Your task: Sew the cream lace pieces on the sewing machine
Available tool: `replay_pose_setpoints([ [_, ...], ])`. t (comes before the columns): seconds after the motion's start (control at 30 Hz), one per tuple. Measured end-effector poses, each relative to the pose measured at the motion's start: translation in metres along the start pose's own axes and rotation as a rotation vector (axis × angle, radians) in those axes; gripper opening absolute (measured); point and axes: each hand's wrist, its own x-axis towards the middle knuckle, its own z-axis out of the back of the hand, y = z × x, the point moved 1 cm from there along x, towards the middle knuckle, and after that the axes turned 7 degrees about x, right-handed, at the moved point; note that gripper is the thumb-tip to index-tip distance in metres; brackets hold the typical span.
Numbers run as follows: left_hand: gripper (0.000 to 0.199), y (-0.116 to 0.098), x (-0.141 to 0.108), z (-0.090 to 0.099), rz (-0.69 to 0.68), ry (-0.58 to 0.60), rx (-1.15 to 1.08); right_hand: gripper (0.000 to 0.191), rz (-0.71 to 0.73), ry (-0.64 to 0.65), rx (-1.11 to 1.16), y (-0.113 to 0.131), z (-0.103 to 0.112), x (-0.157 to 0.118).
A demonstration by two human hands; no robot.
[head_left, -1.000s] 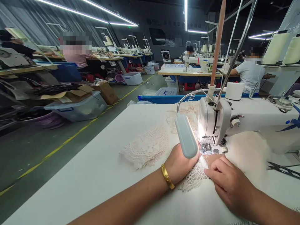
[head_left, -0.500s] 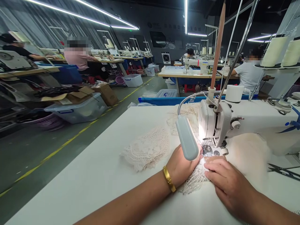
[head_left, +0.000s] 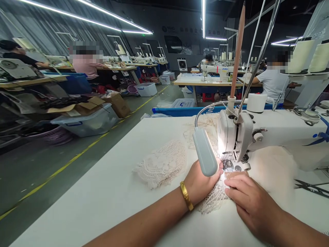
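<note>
The white lace (head_left: 213, 201) lies on the white table (head_left: 102, 206), between the two hands and on the near side of the sewing machine (head_left: 282, 128). Its longer direction seems to run away from the person and a little to the right, from the wide loose edge to the narrow part near the metal plate (head_left: 228, 165) under the machine head. The left hand (head_left: 200, 181) is at the left side of this lace and partly over it; its fingertips come just beside the plate, so this hand is the nearer one to it. The lamp (head_left: 205, 151) hides part of these fingers, and I cannot tell if they are pinching the lace or only pressing it. The right hand (head_left: 253, 202) is at the right side, with its fingers together and bent, resting on a small brown piece (head_left: 236, 174); the fingertips reach the right edge of the lace. Whether they are clamped on anything, I cannot tell. Another folded lace (head_left: 163, 164) lies to the left, apart from both hands.
</note>
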Motion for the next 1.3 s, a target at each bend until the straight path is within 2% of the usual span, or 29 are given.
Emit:
replay_pose_setpoints([
  [0.2, 0.027, -0.004, -0.006, 0.002, -0.203, 0.01, 0.228, 0.044, 0.015, -0.012, -0.011, 0.001, 0.001, 0.001],
  [0.37, 0.029, -0.008, -0.014, 0.005, -0.233, -0.016, 0.31, 0.045, 0.014, 0.003, -0.011, 0.001, 0.002, 0.002],
  [0.6, 0.018, -0.003, -0.006, 0.003, -0.103, 0.029, 0.227, 0.046, 0.028, -0.004, -0.002, 0.001, 0.002, 0.002],
  [0.83, 0.017, -0.01, -0.017, 0.011, -0.089, 0.02, 0.273, 0.046, 0.038, -0.009, 0.037, 0.003, 0.003, 0.005],
  [1.2, 0.01, -0.006, -0.005, 0.006, 0.12, 0.042, -0.016, 0.046, 0.026, 0.004, 0.07, 0.003, 0.003, 0.004],
  [1.3, 0.011, -0.006, -0.005, 0.004, 0.112, 0.023, -0.01, 0.047, 0.027, 0.011, 0.062, 0.002, 0.003, 0.004],
])
